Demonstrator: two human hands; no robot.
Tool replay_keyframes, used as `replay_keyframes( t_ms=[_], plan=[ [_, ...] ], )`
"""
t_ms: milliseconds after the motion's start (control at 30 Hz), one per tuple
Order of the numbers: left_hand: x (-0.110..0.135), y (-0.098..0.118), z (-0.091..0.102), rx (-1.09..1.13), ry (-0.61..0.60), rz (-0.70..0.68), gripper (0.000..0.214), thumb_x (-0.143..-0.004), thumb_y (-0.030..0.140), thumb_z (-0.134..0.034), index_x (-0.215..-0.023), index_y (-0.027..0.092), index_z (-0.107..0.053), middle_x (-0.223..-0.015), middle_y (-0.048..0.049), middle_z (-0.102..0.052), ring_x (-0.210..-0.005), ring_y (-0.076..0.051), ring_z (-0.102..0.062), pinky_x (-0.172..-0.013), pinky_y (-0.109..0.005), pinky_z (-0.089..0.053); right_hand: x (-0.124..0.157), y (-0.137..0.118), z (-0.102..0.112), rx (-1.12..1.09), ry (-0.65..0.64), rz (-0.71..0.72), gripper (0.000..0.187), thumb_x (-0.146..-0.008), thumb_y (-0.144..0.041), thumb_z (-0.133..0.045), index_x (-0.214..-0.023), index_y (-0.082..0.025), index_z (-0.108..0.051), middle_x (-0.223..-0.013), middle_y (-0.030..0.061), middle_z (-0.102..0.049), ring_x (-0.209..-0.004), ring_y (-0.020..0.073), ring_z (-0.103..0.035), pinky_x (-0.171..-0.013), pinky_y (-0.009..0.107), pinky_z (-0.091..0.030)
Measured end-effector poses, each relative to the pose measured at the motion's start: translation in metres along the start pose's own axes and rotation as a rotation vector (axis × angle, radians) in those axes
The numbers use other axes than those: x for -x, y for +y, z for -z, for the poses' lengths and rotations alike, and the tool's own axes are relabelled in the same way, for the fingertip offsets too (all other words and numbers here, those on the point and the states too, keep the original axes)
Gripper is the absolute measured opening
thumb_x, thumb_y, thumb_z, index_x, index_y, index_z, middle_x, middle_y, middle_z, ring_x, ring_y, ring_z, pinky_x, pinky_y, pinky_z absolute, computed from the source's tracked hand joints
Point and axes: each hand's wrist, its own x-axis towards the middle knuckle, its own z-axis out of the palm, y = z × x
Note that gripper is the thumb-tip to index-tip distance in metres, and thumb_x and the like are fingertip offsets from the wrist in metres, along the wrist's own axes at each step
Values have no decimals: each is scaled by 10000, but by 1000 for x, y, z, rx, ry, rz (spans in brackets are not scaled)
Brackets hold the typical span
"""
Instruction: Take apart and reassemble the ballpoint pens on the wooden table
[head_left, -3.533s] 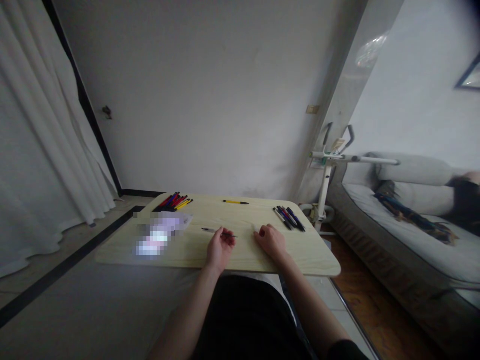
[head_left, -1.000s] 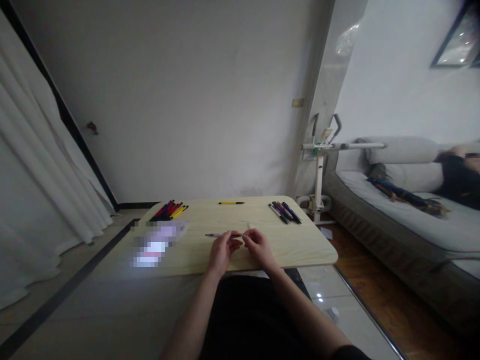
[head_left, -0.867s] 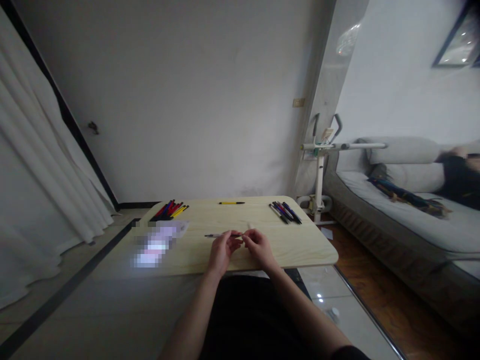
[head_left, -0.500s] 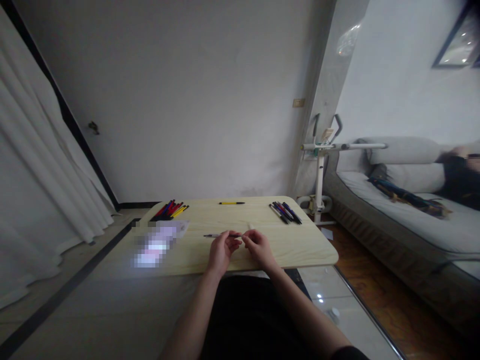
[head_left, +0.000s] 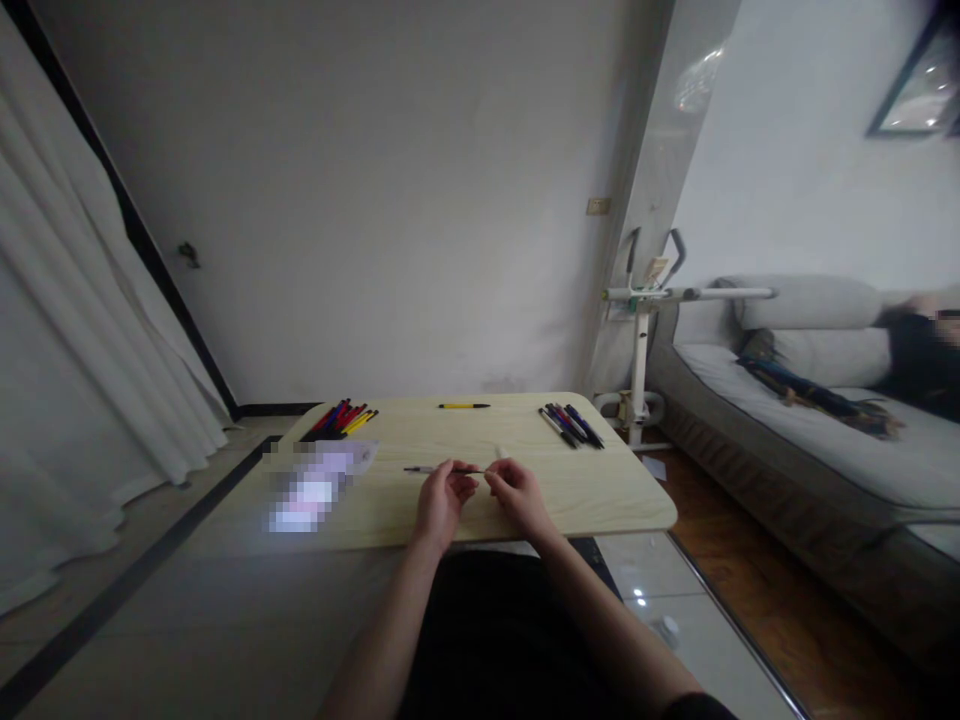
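A slim dark-and-light pen (head_left: pixel 417 469) lies level above the near middle of the table, pointing left and right. My left hand (head_left: pixel 442 497) is closed around its middle, and the pen's dark left end sticks out beyond the fingers. My right hand (head_left: pixel 517 492) pinches the thin dark right end between thumb and forefinger. Whether that thin end is a separate piece is too small to tell. Farther back on the table lies a yellow pen (head_left: pixel 463 406) with dark ends.
On the pale wooden table (head_left: pixel 420 515), several red, blue and yellow pens (head_left: pixel 345 417) lie at the back left, and several dark and white pens (head_left: pixel 571 425) at the back right. A blurred bright phone-like object (head_left: pixel 311 490) lies at the left. A person rests on the sofa (head_left: pixel 810 400).
My left hand and the pen have shifted very slightly left, and the gap between my hands looks a little wider. The other pens have not moved.
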Motion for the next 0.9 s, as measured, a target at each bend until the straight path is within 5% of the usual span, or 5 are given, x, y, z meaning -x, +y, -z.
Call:
replay_keyframes(
  t_ms=[900],
  plan=[
    [-2, 2, 1, 188, 170, -4, 103, -700, 231, -551, -703, 129, -539, -624, -22, -576, -527, -95, -534, -500, -202, -427, 2, -4, 1, 6, 46, -24, 217, -719, -370, -521, -754, -157, -532, -572, -9, -506, -501, 102, -467, -434, 196, -352]
  ],
)
